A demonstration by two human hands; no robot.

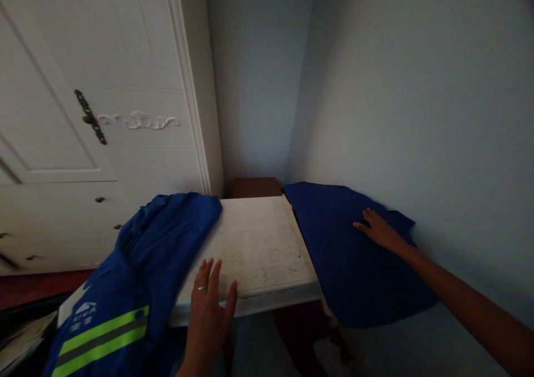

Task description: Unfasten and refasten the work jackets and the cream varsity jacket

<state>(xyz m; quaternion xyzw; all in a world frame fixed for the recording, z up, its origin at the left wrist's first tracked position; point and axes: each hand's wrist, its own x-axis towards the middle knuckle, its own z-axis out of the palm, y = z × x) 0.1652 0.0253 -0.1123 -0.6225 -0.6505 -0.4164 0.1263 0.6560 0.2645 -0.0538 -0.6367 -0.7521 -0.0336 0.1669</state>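
Note:
My right hand [379, 229] lies with its fingers apart on a dark blue cloth garment [334, 243], which is spread at the right and hangs past the table's front edge. Fingers spread and holding nothing, my left hand [212, 299] is over the front edge of a worn white table [258, 238]; whether it touches the top I cannot tell. To its left a blue work jacket [167, 238] is draped over the table's left end. Yellow-green and grey reflective stripes and white lettering show on the jacket's lower part.
A white wardrobe [146, 65] with dark metal handles stands at the left. Behind the table sits a brown wooden piece [256, 187] in the corner. Pale walls [417, 99] close in the back and right. A dark container [33, 316] is at the lower left.

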